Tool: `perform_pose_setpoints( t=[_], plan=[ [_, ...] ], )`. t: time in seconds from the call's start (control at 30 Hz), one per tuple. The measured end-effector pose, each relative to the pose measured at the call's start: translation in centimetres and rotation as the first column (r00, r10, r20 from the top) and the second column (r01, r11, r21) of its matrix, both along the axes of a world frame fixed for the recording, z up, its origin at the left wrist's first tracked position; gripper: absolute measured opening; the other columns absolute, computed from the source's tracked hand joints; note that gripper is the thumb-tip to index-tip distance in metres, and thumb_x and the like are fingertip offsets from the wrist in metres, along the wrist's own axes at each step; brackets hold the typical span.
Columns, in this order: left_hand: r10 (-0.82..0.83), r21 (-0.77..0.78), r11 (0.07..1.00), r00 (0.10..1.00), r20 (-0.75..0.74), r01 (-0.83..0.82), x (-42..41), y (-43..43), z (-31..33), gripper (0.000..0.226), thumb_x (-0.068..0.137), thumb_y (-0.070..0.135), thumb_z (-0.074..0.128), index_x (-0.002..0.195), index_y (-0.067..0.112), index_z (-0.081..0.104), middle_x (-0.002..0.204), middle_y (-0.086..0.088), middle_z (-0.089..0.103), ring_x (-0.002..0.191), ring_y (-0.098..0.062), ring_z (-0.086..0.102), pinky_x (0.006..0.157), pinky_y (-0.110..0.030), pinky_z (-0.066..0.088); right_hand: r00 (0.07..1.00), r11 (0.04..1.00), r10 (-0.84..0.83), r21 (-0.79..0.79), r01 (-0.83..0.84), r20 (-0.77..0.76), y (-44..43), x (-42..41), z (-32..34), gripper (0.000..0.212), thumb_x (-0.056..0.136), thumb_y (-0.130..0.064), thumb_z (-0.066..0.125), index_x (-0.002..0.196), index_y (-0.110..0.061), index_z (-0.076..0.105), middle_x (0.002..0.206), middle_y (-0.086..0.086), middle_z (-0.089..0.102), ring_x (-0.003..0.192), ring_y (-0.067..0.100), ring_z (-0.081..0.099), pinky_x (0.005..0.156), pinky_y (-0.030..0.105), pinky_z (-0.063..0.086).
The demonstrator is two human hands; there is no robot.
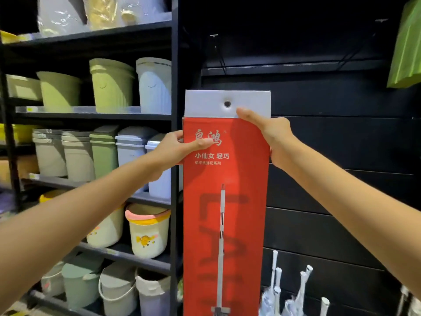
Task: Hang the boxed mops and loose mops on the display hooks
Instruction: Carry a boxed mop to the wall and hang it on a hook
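Left hand [180, 144] and right hand [271, 137] each grip a side of the red boxed mop [225, 201], upright before the dark panel [330, 144]. Hanging step: raise its hole [227, 104] onto what looks like a hook [214, 36] above.

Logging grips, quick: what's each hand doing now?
Left hand: grips the red box at its left edge.
Right hand: grips the box's right edge.

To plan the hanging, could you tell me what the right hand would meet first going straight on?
Probably the hang hole in the white tab of the boxed mop, just past the right hand.
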State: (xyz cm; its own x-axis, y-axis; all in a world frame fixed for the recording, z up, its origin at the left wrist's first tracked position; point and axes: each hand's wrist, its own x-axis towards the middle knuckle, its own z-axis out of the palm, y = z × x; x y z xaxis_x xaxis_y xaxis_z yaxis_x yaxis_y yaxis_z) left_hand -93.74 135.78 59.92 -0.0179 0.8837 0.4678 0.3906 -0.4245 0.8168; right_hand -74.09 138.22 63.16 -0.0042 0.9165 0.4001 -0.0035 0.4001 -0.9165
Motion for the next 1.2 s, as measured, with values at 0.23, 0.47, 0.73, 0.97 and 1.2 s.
perform_pose_setpoints(
  t=[0.23, 0.47, 0.73, 0.97, 1.2],
  plan=[
    [-0.065, 0.052, 0.997, 0.997, 0.041, 0.063, -5.8, 15.2, 1.5, 0.042, 0.057, 0.056, 0.067, 0.091, 0.031, 0.062, 0.072, 0.019, 0.073, 0.068, 0.002, 0.070, 0.056, -0.014, 0.049, 0.996, 0.998, -0.054, 0.023, 0.056, -0.066, 13.9, -6.2, 1.8, 0.088, 0.033, -0.058, 0.084, 0.105, -0.010, 0.070, 0.109, 0.007, 0.071, 0.101, 0.026, 0.067, 0.093, 0.045, 0.052],
    [-0.084, 0.136, 0.987, 0.996, 0.010, 0.082, -9.8, 28.4, 6.6, 0.057, 0.056, 0.069, 0.073, 0.097, 0.030, 0.065, 0.091, 0.010, 0.074, 0.080, -0.008, 0.072, 0.074, -0.028, 0.053, 0.989, 0.990, -0.110, 0.078, 0.118, -0.094, 24.6, -10.0, 6.8, 0.054, 0.062, -0.048, 0.083, 0.097, -0.010, 0.067, 0.084, 0.001, 0.072, 0.059, 0.010, 0.069, 0.046, 0.019, 0.050],
    [-0.115, 0.236, 0.966, 0.993, 0.010, 0.110, -11.5, 39.8, 10.9, 0.033, 0.074, 0.056, 0.064, 0.090, 0.026, 0.064, 0.085, 0.008, 0.073, 0.069, -0.005, 0.071, 0.063, -0.022, 0.049, 0.990, 0.980, -0.095, 0.164, 0.111, -0.104, 35.1, -12.2, 11.5, 0.049, 0.063, -0.046, 0.084, 0.094, -0.011, 0.069, 0.077, 0.002, 0.074, 0.054, 0.013, 0.070, 0.046, 0.024, 0.053],
    [-0.106, 0.269, 0.960, 0.991, 0.088, 0.079, -11.6, 48.5, 14.0, 0.039, 0.069, 0.060, 0.068, 0.087, 0.026, 0.067, 0.080, 0.006, 0.076, 0.076, -0.012, 0.072, 0.081, -0.035, 0.055, 0.991, 0.975, -0.080, 0.200, 0.100, -0.106, 43.1, -12.4, 15.2, 0.040, 0.063, -0.041, 0.085, 0.084, -0.012, 0.067, 0.075, 0.003, 0.073, 0.058, 0.016, 0.069, 0.053, 0.025, 0.054],
    [-0.096, 0.263, 0.963, 0.988, 0.119, 0.062, -11.9, 53.7, 18.7, 0.081, 0.034, 0.078, 0.071, 0.092, 0.021, 0.070, 0.083, 0.003, 0.076, 0.080, -0.018, 0.073, 0.089, -0.041, 0.055, 0.994, 0.973, -0.067, 0.214, 0.083, -0.081, 48.7, -12.7, 20.2, 0.039, 0.063, -0.041, 0.085, 0.085, -0.013, 0.069, 0.080, 0.006, 0.074, 0.064, 0.019, 0.070, 0.054, 0.026, 0.056]
  ],
)
